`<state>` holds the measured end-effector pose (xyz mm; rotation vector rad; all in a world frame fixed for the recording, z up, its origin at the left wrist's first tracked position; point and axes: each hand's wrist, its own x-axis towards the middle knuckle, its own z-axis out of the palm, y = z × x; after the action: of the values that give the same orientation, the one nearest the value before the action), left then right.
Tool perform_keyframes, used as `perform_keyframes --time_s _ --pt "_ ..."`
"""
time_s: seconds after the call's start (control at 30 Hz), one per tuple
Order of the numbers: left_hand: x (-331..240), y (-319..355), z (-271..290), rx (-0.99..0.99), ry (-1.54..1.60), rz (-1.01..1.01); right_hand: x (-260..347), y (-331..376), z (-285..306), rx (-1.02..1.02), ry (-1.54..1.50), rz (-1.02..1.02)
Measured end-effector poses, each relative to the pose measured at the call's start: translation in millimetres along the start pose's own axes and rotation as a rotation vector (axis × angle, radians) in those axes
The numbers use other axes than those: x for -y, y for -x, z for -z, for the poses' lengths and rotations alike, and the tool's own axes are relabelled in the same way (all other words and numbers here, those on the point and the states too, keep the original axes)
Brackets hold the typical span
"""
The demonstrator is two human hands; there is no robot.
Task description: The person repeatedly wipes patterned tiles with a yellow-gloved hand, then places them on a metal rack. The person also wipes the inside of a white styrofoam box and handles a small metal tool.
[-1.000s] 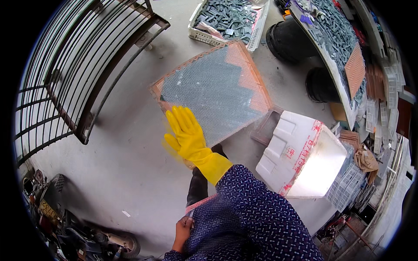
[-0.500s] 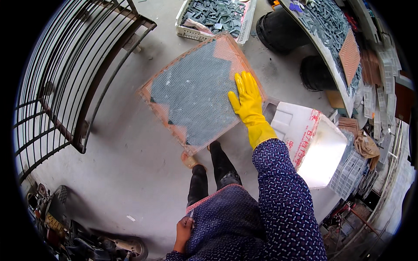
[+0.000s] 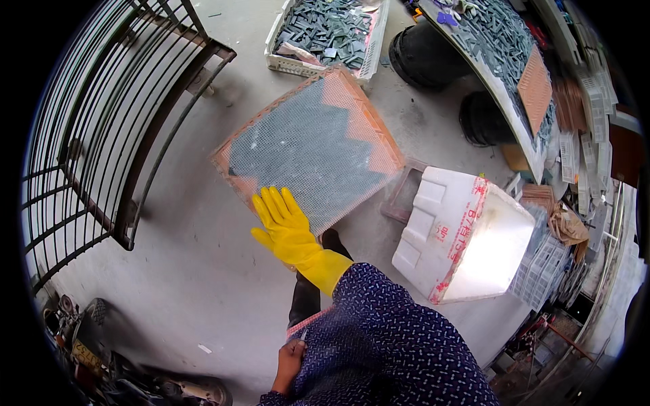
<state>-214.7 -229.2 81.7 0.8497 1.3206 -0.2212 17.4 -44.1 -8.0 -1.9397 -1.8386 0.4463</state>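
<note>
My right hand (image 3: 290, 233), in a yellow rubber glove, lies with fingers stretched out on the near left edge of a mesh sheet (image 3: 325, 155). Through the mesh show grey-blue mosaic tiles with a zigzag edge, lying in a square orange tray (image 3: 371, 105). Bare and closed, my left hand (image 3: 291, 358) stays low at my apron. From its fist sticks the tip of a small thin pale tool (image 3: 303, 334); its kind cannot be made out.
A white foam box (image 3: 433, 230) stands right of the tray, partly over a frame. Beyond sits a crate (image 3: 291, 64) of tile pieces. A tile-covered table (image 3: 474, 47) is at far right, black buckets (image 3: 423, 57) beneath. A metal rack (image 3: 128, 135) stands left, a motorbike (image 3: 88, 338) lower left.
My right hand has swept from the tray's right side across to its near left edge, staying spread. The left hand keeps its place.
</note>
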Motion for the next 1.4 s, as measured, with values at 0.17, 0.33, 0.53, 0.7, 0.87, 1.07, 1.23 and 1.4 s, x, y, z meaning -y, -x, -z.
perform_keyframes --time_s 0.17,0.33,0.53,0.7,0.87,1.07,1.23,1.4 --pt "14.9 3.5 20.6 -0.043 0.004 0.133 -81.3 -51.4 39.1 -0.02 0.077 0.001" --pt "20.7 -0.1 14.3 -0.035 -0.019 0.08 -139.8 -30.0 72.5 0.024 0.217 -0.238" --pt "1.1 -5.0 -9.6 -0.031 -0.058 -0.012 -78.7 24.5 44.6 -0.078 0.196 -0.35" --pt "-5.8 0.2 -5.3 -0.033 -0.005 0.107 -78.9 -10.1 38.5 0.027 0.131 -0.102" --pt "-7.0 -6.1 2.8 -0.075 -0.003 0.138 -122.0 -90.4 50.8 -0.095 0.18 -0.171" --pt "-17.9 -12.1 -17.7 -0.05 0.06 0.114 -98.5 -41.0 57.2 -0.067 0.12 -0.325" --pt "-32.7 -13.7 -33.5 0.0 0.036 0.125 -87.0 -19.9 58.2 0.108 0.083 -0.037" --pt "-22.9 -16.3 -36.6 -0.062 0.069 0.165 -105.4 -125.8 36.4 -0.149 0.062 -0.059"
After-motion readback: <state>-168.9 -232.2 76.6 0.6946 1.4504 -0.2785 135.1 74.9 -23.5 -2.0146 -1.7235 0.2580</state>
